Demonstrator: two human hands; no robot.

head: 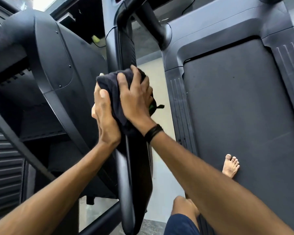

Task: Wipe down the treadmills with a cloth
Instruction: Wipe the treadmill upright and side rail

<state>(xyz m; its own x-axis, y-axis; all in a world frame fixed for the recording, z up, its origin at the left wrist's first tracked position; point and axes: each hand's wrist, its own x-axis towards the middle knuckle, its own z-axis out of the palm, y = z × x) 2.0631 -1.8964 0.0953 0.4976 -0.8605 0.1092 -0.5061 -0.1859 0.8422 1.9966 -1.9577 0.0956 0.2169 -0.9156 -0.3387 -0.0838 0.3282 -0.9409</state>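
A dark cloth (112, 89) is wrapped over a black treadmill handrail (131, 170) that runs from the lower middle up toward the console. My right hand (136, 97) grips the cloth from the right, fingers curled over its top. On the left side, my left hand (104, 119) presses against the cloth, thumb up on the fabric. The rail between the hands is hidden by cloth. The treadmill's dark belt (244, 116) lies at the right.
The console's black back housing (54, 65) fills the left. A second handrail tube (153, 19) crosses at top middle. A bare foot (231, 167) stands on the belt, a knee (183, 207) is below. Pale floor (159, 82) shows between rail and deck.
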